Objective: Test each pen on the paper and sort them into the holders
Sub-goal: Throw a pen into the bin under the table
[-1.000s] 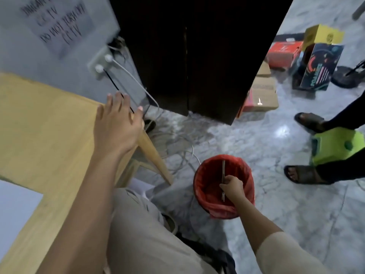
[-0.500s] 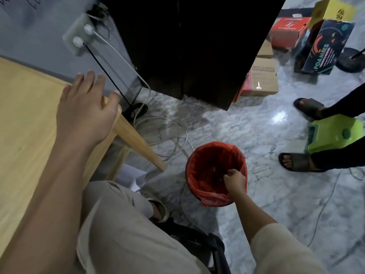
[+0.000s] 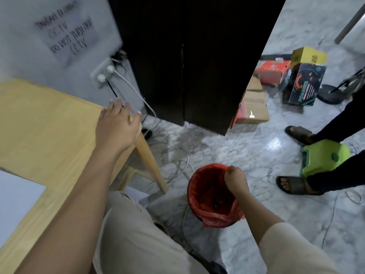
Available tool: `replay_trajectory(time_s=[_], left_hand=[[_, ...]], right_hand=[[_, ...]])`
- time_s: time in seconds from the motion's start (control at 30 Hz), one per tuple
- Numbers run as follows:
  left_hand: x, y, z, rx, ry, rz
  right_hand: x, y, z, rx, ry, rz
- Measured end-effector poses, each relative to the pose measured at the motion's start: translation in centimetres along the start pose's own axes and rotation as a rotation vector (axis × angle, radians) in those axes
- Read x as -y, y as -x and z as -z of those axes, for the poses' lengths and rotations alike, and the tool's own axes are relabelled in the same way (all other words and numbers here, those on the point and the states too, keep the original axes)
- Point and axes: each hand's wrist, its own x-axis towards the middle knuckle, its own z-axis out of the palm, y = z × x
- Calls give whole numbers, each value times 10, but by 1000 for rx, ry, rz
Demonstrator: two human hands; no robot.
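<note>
A bin lined with a red bag (image 3: 199,186) stands on the marble floor to my right. A thin dark pen (image 3: 214,196) lies inside it, leaning against the liner. My right hand (image 3: 235,181) hangs over the bin's right rim with the fingers curled and nothing in them. My left hand (image 3: 116,127) rests flat on the corner of the wooden table (image 3: 45,131), fingers spread. A white sheet of paper (image 3: 15,196) lies at the table's left edge. No pen holders are in view.
A dark cabinet (image 3: 187,62) stands ahead. Cables (image 3: 173,161) run from a wall socket (image 3: 102,73) across the floor. Cardboard boxes (image 3: 254,105) sit at the right. Another person's sandalled feet (image 3: 296,184) and a green object (image 3: 324,157) are right of the bin.
One second ago my right hand held the pen upright over the bin. The pen has dropped in, and the hand is empty above the rim. My left hand stayed on the table corner.
</note>
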Motion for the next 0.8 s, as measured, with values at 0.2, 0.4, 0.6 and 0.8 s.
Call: replay_trajectory(time_s=[0.2,0.4,0.6,0.8], left_hand=[[5,11,11,70,118,-107],[35,38,48,134,173,-90],[109,78,108,-103,163,39],[197,157,137,-216,134,302]], right_hand=[[88,6,52,-68,67,258],[205,41,72,-69,184,602],[317,106,33,-11,328,962],[387,190,-49,117,339,1285]])
